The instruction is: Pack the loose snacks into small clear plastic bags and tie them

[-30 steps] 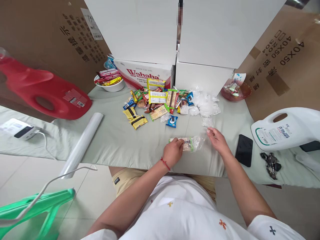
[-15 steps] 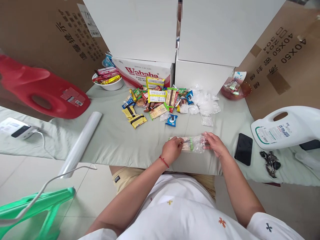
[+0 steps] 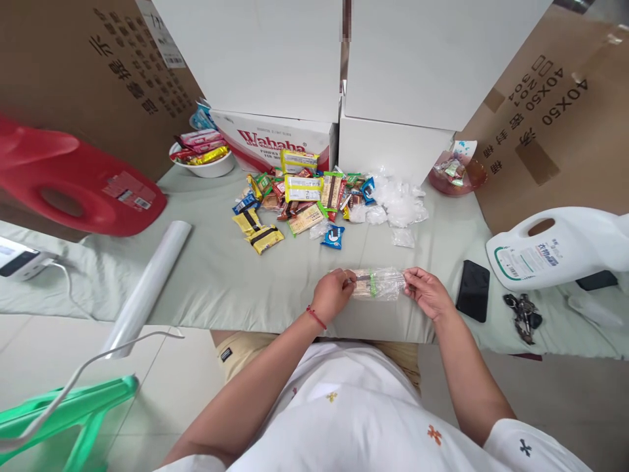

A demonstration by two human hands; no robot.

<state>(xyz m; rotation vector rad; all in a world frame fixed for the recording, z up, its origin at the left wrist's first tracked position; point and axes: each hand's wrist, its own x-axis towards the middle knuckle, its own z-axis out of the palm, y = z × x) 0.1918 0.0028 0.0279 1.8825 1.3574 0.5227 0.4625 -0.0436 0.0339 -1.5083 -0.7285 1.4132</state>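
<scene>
The cloth-covered table [image 3: 275, 288] carries a red jug [image 3: 93, 180] at the left and a white jug [image 3: 545, 252] lying at the right. Between them, against the boxes, sits a heap of snack packets [image 3: 302, 190], touching a pile of crumpled clear plastic [image 3: 400, 200]. Nearer the person, a clear bag [image 3: 390, 285] with a green-edged snack pack [image 3: 362, 288] inside lies near the table's front edge. The left hand [image 3: 335, 293] has its grip clamped on the bag's pack-filled end; the right hand [image 3: 429, 292] pinches the loose end, thumb and fingers together. Well right lie a black phone [image 3: 473, 290] and, smaller, some keys [image 3: 523, 316].
</scene>
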